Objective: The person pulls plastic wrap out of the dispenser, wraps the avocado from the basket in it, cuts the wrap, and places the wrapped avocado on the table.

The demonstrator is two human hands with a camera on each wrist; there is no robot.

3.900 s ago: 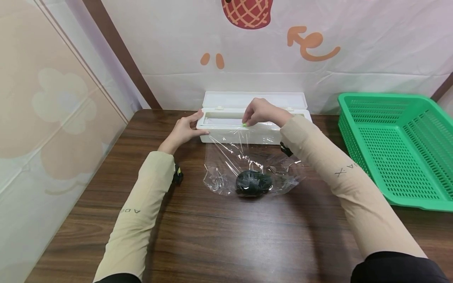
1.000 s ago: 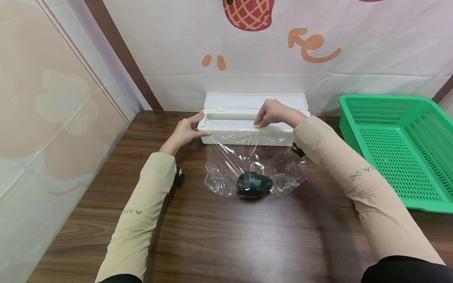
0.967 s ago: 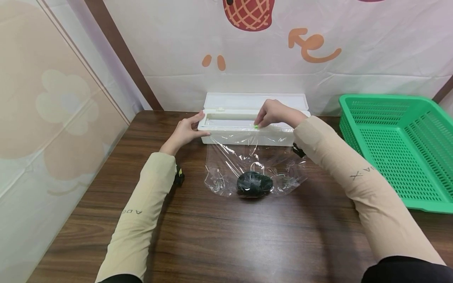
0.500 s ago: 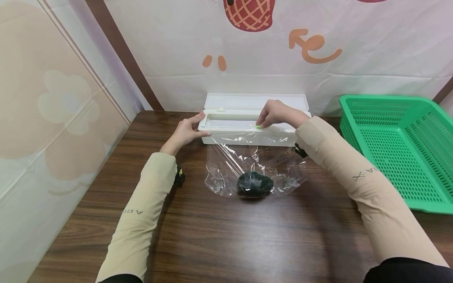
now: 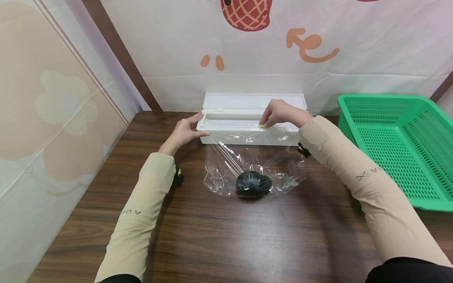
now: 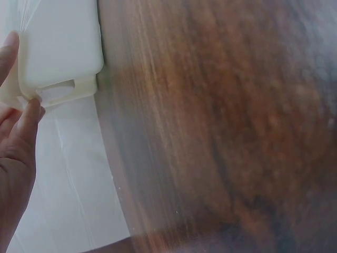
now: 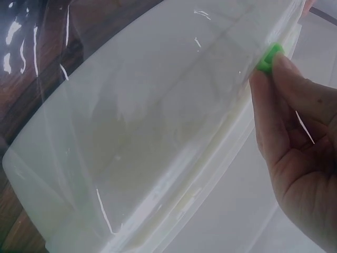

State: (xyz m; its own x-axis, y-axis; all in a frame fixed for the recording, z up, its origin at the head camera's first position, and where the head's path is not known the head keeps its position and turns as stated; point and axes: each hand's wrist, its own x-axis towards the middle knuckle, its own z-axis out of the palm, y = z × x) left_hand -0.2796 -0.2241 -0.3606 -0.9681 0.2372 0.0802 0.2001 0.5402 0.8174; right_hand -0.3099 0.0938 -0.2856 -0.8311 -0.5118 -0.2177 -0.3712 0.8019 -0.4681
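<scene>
A white cling film dispenser stands at the back of the table with its lid raised. My left hand grips its left end, thumb in front and fingers behind; the left wrist view shows that end too. With thumb and index finger, my right hand pinches a small green slide cutter on the dispenser's top front edge. Clear cling film hangs over the front and spreads onto the table. Under or in the film's near part lies a dark green, rounded object; its kind is unclear.
To the right stands a green plastic basket with perforated walls. Behind the dispenser hangs a printed white cloth. The brown wooden table extends toward the person.
My right hand has slid the green cutter rightward along the dispenser's edge, quickly at first, then only slightly. The left hand, film and dark green object stay in place.
</scene>
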